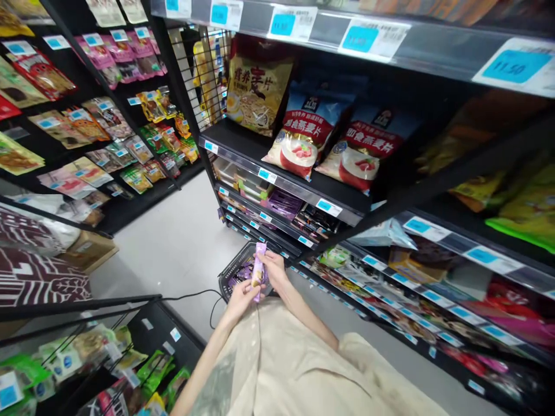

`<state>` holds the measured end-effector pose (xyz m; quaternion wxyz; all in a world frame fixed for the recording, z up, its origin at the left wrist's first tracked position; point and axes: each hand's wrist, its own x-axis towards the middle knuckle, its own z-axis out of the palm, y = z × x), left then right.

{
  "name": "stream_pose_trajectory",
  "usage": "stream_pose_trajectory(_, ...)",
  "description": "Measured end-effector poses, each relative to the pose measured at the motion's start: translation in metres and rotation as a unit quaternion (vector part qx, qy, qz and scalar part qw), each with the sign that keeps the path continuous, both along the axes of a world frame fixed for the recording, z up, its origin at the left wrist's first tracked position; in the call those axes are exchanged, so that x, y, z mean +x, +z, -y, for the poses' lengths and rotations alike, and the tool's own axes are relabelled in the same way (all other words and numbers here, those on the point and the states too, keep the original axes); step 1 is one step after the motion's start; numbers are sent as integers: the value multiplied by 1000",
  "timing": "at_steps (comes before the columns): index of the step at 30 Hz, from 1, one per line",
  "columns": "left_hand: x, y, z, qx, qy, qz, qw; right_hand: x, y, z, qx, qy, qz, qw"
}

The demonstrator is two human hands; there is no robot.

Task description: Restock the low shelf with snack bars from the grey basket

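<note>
Head view: from beside them, I saw a slack cable [182,297] at nine o'clock that might have snagged the basket [222,283]. Over it, the left hand [241,293] pinched the purple packet [259,267] low, the right hand [274,267] high; slack fingertips could have dropped it. Bare floor [173,231] opened at ten o'clock; shelf edges [297,190] crowded one o'clock.
</note>
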<state>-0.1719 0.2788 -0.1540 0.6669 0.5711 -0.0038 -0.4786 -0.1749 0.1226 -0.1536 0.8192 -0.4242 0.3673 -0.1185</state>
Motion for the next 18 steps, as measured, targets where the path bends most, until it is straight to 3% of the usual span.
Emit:
stream_pose_trajectory(5,9,4,0,-16,-10,22,1000,10,9,1,4,-11,24,1000)
stream_pose_trajectory(12,22,8,-4,-7,14,47,999,14,13,1,25,158,65,985)
stream_pose_trajectory(18,30,7,-4,-3,27,81,996,22,5,-1,31,144,76,986)
